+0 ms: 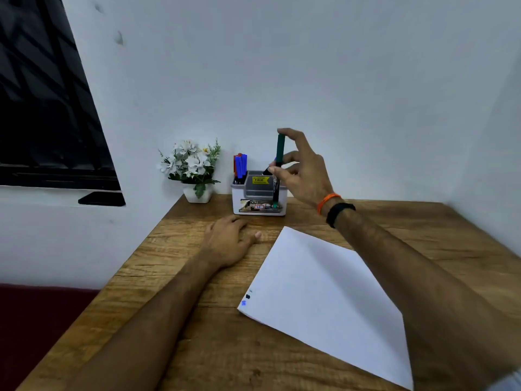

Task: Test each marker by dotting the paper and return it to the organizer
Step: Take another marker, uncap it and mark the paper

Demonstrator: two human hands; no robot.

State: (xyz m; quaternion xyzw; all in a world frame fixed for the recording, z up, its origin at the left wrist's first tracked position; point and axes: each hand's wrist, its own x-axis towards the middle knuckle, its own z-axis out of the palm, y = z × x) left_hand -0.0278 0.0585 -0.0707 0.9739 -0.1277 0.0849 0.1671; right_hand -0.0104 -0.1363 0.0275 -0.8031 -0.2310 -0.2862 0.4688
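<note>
Nearest the camera, the white paper (324,300) lay flat on the wooden counter (174,266), turned at an angle, with a dark dot and a blue dot (244,303) close to its near-left corner. Those marks suggested two markers had been tested and the rest were still to do.

Beyond the paper's left edge, the left hand (228,244) rested palm-down on the counter, fingers relaxed and holding nothing, just short of the organizer.

Farther back, the right hand (298,173) pinched a green-capped marker (279,153) between fingertips and thumb, upright, with its lower end at the front right of the white organizer (259,193). Whether it was being lifted out or set back could not be told; no green dot showed on the paper, so drawing it out for testing seemed the likelier step. If so, the next move would call for uncapping it, probably with the idle hand, and touching the tip to the paper near the other dots.

Blue and red markers (240,165) stood in the organizer's rear left compartment, beside a potted white flower (191,167) against the wall.
</note>
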